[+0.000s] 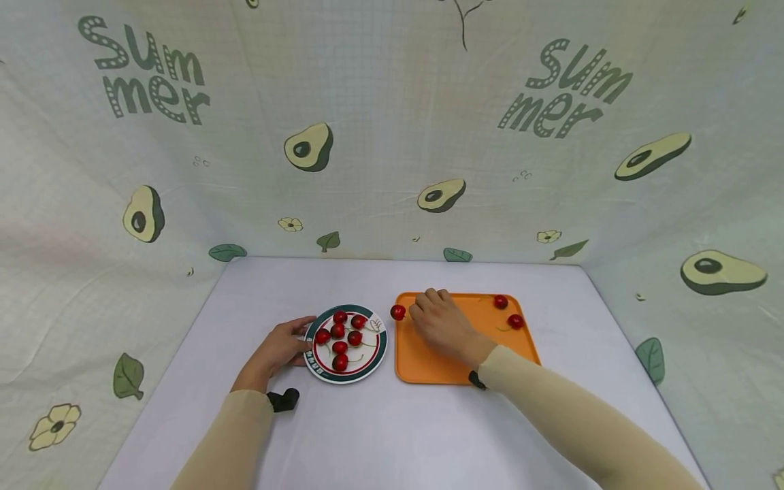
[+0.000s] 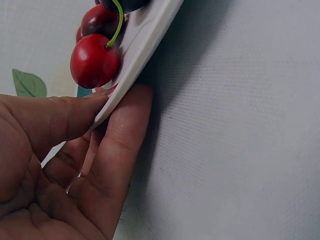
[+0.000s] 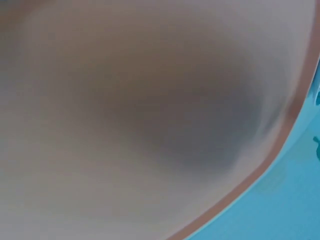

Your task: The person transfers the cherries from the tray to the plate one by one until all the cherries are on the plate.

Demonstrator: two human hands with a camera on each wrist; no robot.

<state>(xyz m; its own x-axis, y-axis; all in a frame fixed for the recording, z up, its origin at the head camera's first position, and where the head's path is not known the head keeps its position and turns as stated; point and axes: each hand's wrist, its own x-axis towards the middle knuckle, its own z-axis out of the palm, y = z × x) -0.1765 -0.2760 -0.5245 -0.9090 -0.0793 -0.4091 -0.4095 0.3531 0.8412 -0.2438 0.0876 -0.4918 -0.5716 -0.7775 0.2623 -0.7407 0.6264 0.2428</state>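
Observation:
My left hand (image 1: 283, 347) grips the left rim of a round plate (image 1: 311, 364) with a dark green border. In the left wrist view the thumb lies on the rim and fingers are underneath. Several red cherries (image 2: 95, 61) with stems sit on the plate. Over the left part of an orange tray (image 1: 422, 364) is my right hand (image 1: 447, 327), its fingers curled. One cherry (image 1: 398, 312) appears at its fingertips by the tray's left edge, seemingly held by the stem; the grip itself is hidden. The right wrist view is mostly a blurred pale surface.
Two more cherries lie at the tray's far right: one near the back edge (image 1: 501, 301), another cherry (image 1: 516, 321) closer in. Plate and tray stand side by side on a white table (image 1: 367, 435). A printed cloth (image 1: 380, 88) rises behind and along both sides.

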